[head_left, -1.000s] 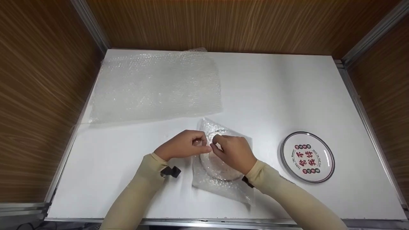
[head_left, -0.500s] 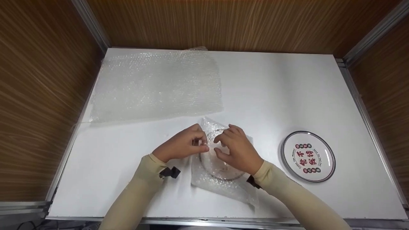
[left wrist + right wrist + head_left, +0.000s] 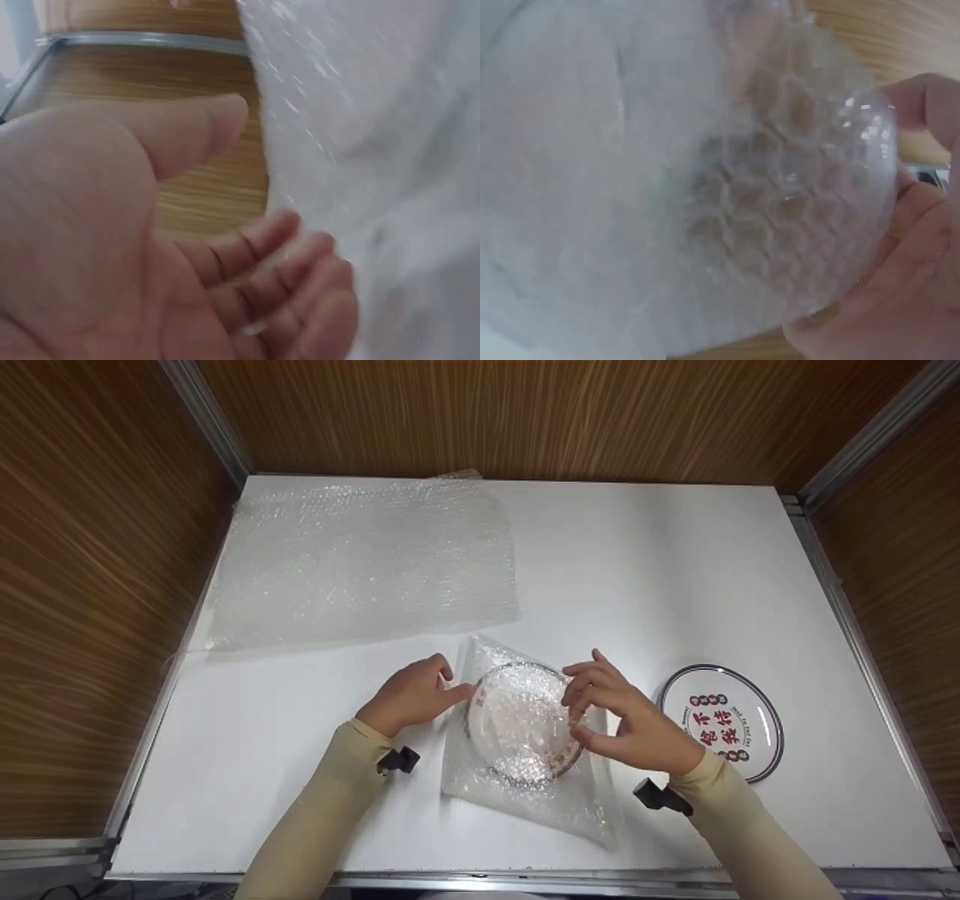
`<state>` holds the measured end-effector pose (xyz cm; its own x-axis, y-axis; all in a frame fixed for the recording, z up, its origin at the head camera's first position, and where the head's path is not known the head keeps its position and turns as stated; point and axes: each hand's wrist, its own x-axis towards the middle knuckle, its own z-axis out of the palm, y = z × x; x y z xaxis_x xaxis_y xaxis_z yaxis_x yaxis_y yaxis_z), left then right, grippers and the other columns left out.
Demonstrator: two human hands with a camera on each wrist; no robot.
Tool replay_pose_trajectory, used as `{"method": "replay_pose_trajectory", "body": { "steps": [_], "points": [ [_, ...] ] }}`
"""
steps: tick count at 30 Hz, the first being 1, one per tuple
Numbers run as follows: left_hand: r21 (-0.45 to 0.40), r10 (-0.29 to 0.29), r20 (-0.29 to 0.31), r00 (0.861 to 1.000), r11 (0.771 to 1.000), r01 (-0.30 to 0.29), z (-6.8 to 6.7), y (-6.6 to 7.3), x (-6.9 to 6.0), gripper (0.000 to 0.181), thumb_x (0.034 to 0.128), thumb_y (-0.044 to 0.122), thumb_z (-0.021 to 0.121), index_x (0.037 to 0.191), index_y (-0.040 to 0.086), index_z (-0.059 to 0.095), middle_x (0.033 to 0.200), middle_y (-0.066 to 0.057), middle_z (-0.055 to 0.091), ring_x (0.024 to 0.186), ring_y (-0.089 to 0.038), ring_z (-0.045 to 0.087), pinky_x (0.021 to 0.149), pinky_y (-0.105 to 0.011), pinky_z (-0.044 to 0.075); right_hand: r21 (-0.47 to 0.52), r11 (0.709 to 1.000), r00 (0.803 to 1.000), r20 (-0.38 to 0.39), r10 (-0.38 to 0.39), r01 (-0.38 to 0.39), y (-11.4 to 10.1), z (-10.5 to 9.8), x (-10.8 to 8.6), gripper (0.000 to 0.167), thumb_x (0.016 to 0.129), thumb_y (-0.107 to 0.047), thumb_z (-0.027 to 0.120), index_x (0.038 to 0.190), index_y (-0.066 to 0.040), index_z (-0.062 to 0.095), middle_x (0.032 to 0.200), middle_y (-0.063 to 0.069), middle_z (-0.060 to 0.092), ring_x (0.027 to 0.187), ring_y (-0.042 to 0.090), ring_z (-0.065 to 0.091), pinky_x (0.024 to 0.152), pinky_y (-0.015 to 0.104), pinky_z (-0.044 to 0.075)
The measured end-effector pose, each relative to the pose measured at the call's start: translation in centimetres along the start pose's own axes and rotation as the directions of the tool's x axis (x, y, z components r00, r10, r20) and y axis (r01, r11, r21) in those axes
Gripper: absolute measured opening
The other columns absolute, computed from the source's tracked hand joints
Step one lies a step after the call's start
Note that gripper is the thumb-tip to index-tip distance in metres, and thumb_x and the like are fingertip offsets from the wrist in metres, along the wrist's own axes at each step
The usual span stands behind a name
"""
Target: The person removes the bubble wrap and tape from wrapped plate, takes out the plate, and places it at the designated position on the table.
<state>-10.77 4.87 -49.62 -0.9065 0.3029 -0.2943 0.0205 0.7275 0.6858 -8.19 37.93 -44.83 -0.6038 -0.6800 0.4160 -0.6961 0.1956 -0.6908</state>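
Note:
A round plate lies under a layer of bubble wrap near the table's front, its dark rim showing through. At the wrap's right side my right hand pinches a lifted flap; in the right wrist view this bubble wrap curves up against the fingers, which partly show through it. My left hand is beside the wrap's left edge, thumb pointing at the plate. The left wrist view has the left hand with thumb and loosely bent fingers apart, nothing between them.
A second plate, white with red characters and a dark rim, lies on the right, partly behind my right hand. A large sheet of bubble wrap is spread at the back left. Wood-patterned walls enclose the white table.
My right hand has moved to the right, drawing a flap of bubble wrap away from the middle. The left hand has let go, opened and shifted slightly left. More of the wrapped plate shows.

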Motion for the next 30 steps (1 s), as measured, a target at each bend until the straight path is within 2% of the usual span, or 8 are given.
{"method": "replay_pose_trajectory", "body": {
  "steps": [2,4,10,18,21,24,27,30],
  "points": [
    [0.054,-0.097,0.017,0.995,0.994,0.096,0.2,-0.4,0.0,0.054,0.0962,0.063,0.059,0.105,0.009,0.062,0.091,-0.004,0.062,0.073,-0.019,0.054,0.067,-0.034,0.045,0.024,1.0,1.0,-0.016,0.005,-0.005,0.2,-0.9,-1.0,0.029,0.078,0.007,0.075,0.091,-0.014,0.06,0.112,0.007,0.063,0.137,0.029,0.048,0.126,0.06,0.008],
    [0.087,-0.143,0.041,0.989,0.987,0.139,0.5,-0.6,0.0,0.057,0.0941,0.069,0.058,0.091,0.012,0.059,0.081,-0.002,0.057,0.068,-0.017,0.047,0.062,-0.032,0.039,0.028,0.999,0.999,-0.05,0.02,-0.019,0.3,-1.4,-1.9,0.032,0.077,0.011,0.075,0.087,-0.012,0.055,0.115,0.011,0.062,0.137,0.031,0.048,0.127,0.054,0.011],
    [-0.001,-0.117,0.102,0.988,0.993,0.117,1.4,-0.3,0.4,0.059,0.0883,0.072,0.064,0.067,0.019,0.048,0.064,0.005,0.051,0.058,-0.012,0.041,0.057,-0.029,0.035,0.052,0.989,0.971,-0.189,0.144,-0.136,0.3,-1.7,-3.5,0.039,0.082,0.019,0.07,0.077,-0.007,0.042,0.115,0.014,0.062,0.134,0.026,0.052,0.125,0.037,0.025],
    [-0.212,0.0,0.083,0.997,0.977,0.017,3.0,-0.3,0.7,0.044,0.0906,0.049,0.074,0.086,0.014,0.048,0.076,0.002,0.048,0.069,-0.015,0.047,0.062,-0.03,0.04,0.106,0.981,0.953,-0.241,0.185,-0.164,0.3,-1.6,-3.2,0.038,0.089,0.023,0.059,0.074,-0.004,0.036,0.112,0.016,0.064,0.132,0.02,0.055,0.119,0.032,0.034],
    [-0.308,0.07,0.05,0.996,0.95,-0.051,3.3,-0.1,0.6,0.035,0.0916,0.036,0.074,0.091,0.013,0.047,0.079,0.002,0.045,0.074,-0.015,0.047,0.065,-0.03,0.042,0.118,0.983,0.953,-0.253,0.166,-0.14,0.3,-1.7,-3.0,0.04,0.088,0.028,0.052,0.073,-0.003,0.031,0.111,0.017,0.063,0.131,0.02,0.056,0.117,0.031,0.037],
    [-0.393,0.107,-0.001,0.994,0.914,-0.099,3.3,0.0,0.4,0.026,0.0909,0.027,0.072,0.097,0.011,0.052,0.078,0.003,0.05,0.073,-0.014,0.052,0.066,-0.029,0.047,0.206,0.974,0.951,-0.267,0.153,-0.099,0.2,-1.8,-2.7,0.037,0.088,0.03,0.042,0.073,-0.001,0.028,0.114,0.019,0.062,0.131,0.023,0.056,0.116,0.032,0.037],
    [-0.464,0.102,-0.051,0.994,0.879,-0.114,2.7,-0.1,0.2,0.025,0.0913,0.023,0.07,0.109,0.009,0.059,0.077,0.002,0.057,0.07,-0.013,0.056,0.066,-0.028,0.05,0.277,0.959,0.943,-0.297,0.151,-0.066,0.2,-2.1,-2.3,0.03,0.09,0.028,0.035,0.075,0.003,0.033,0.121,0.021,0.059,0.134,0.026,0.052,0.12,0.034,0.033],
    [-0.515,0.08,-0.094,0.992,0.849,-0.117,1.7,-0.4,-0.1,0.033,0.0934,0.022,0.068,0.123,0.01,0.06,0.078,0.002,0.058,0.071,-0.013,0.056,0.068,-0.029,0.05,0.27,0.961,0.918,-0.36,0.165,-0.066,0.3,-2.7,-2.0,0.019,0.095,0.025,0.034,0.084,0.012,0.043,0.134,0.022,0.055,0.14,0.027,0.047,0.123,0.036,0.031]
  ]
}}
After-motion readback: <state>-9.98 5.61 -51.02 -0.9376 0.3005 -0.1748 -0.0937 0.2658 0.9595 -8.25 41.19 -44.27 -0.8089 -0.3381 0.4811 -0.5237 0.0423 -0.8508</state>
